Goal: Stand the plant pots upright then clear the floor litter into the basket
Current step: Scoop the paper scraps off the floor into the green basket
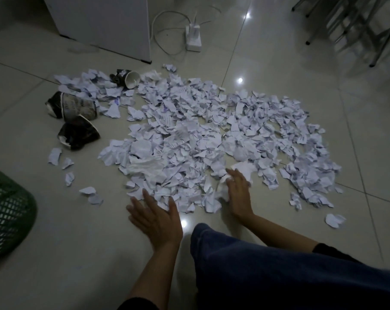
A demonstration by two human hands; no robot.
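Note:
A wide spread of torn, crumpled white paper scraps [200,135] covers the tiled floor. Three crushed paper cups lie on their sides at its left edge: a printed one [77,106], a dark one [79,135] below it, and a third [125,78] farther back with its white mouth showing. A green mesh basket [8,211] stands at the left edge of the view. My left hand [154,217] lies flat on the floor, fingers spread, at the pile's near edge. My right hand [238,193] rests palm down on scraps at the pile's front, fingers slightly curled.
A white cabinet [104,25] stands at the back left. A white power strip [194,39] with its cable lies behind the pile. Metal chair legs [350,30] fill the back right corner. My knee in blue jeans [279,271] is at the lower right.

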